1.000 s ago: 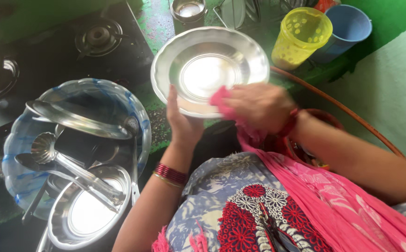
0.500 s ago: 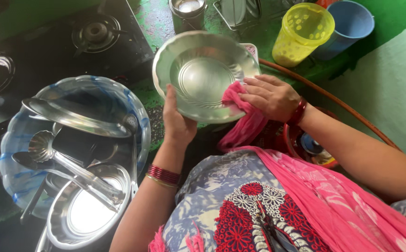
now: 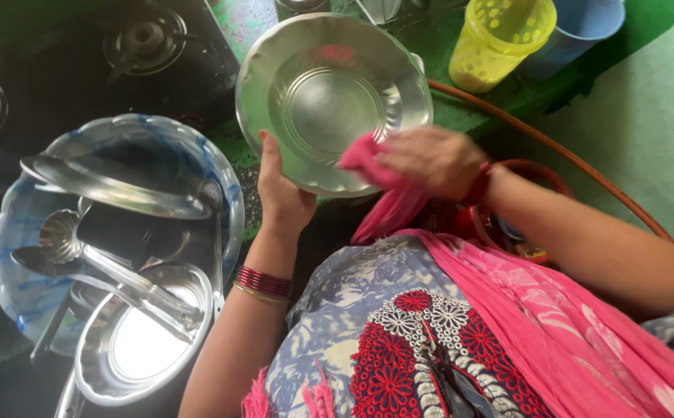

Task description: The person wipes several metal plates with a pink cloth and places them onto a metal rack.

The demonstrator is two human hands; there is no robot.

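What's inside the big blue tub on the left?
The blue tub holds shiny steel things: a flat plate lying across the top, a ladle, spoons and a round bowl. Whatever sits under that plate is covered.

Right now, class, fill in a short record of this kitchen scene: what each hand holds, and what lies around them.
left hand: grips the lower rim of a steel plate, tilted up
right hand: presses a pink cloth against the plate's lower edge
to the left: blue plastic tub holding steel dishes and a ladle
behind: gas stove burner, yellow plastic cup, blue cup
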